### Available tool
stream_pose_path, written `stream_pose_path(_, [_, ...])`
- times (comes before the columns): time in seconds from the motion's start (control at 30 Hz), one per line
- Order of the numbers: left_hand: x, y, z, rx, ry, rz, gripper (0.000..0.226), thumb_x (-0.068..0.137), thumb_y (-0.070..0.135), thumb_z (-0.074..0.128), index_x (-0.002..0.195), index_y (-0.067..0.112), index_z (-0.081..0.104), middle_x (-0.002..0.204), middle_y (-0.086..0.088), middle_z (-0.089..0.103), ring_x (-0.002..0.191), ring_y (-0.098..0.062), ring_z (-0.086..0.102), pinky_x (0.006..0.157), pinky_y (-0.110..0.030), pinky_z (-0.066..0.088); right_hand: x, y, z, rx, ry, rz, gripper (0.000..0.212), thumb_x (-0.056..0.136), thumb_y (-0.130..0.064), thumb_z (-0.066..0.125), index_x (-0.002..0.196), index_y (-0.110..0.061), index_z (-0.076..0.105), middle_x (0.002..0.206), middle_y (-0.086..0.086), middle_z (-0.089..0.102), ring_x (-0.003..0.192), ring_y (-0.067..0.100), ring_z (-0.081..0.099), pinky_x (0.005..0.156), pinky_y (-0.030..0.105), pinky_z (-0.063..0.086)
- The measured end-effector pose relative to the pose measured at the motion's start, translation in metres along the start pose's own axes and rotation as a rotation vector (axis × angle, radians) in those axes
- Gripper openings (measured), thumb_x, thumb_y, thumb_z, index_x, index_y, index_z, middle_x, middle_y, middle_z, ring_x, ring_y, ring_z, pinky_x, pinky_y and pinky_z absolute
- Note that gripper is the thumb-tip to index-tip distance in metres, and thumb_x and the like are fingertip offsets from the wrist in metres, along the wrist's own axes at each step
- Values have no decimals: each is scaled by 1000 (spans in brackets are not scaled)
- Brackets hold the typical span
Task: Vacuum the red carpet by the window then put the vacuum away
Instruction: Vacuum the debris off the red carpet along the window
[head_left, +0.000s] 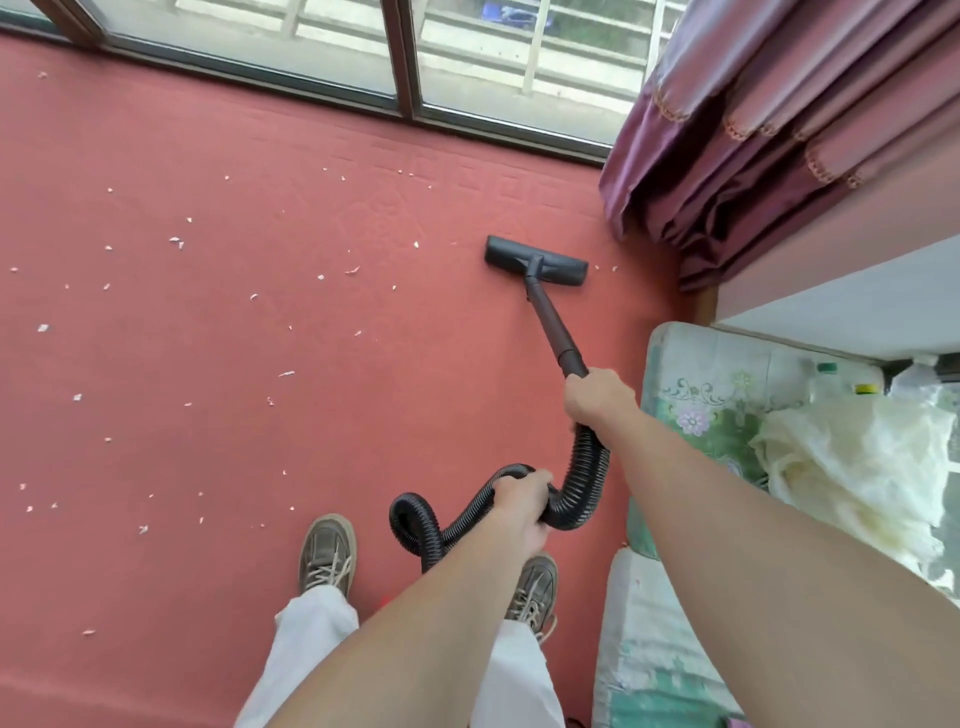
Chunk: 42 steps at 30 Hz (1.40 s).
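While the right hand (597, 400) grips the vacuum wand (553, 322) and the left hand (522, 506) holds its hose (587, 467), white scraps (176, 241) litter most of the red carpet (208, 364), so vacuuming looks barely begun.

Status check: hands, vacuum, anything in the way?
Right hand grips wand, left hand grips hose. Floor head flat on carpet, scraps mostly to its left. Curtain close on right.

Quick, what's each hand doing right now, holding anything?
Left hand: closed around the hose.
Right hand: closed around the vacuum tube.
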<state>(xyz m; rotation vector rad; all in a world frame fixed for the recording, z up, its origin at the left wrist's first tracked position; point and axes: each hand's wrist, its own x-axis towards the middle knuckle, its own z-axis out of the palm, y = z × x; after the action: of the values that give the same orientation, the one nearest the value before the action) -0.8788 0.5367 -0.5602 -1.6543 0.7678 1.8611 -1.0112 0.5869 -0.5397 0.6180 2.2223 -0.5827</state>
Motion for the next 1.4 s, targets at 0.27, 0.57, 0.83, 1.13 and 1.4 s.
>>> stream_pose_path(0.27, [7,25,16,92,-38,-4,51,93,0,59,139,-3,35,89,-17,58,59,-26,64,49,-35,58,41,12,-31,401,33,216,37,91,-15,45,123,3,52,71,18,62,53,27,60,58,38,56])
stream_pose_path(0.57, [29,40,-21,149,88,31,12,90,7,62,90,9,51,87,-10,58,77,-24,57,77,-38,56,-26,-43,20,-169,-242,-236,21,93,-24,44,102,-21,63,67,3,63,49,20,61,51,24,47])
stream_pose_path(0.83, [26,28,-82,179,24,-24,40,84,-1,67,122,0,52,103,-19,66,77,-27,67,58,-33,58,-56,-41,65,-221,-238,-211,29,95,-31,42,116,-30,62,82,4,69,54,20,67,64,28,57])
stream_pose_path(1.13, [8,-9,-30,57,-10,-32,52,89,-5,58,136,-2,36,101,-21,61,65,-27,67,45,-34,57,-15,19,0,101,131,-30,47,89,-41,37,117,-12,60,94,16,69,70,32,71,74,45,62])
stream_pose_path(1.4, [2,3,22,45,17,59,69,90,1,56,151,-1,23,103,-17,59,64,-23,64,41,-26,53,18,33,-53,570,73,148,32,98,-17,39,120,2,53,69,14,57,54,23,55,65,39,53])
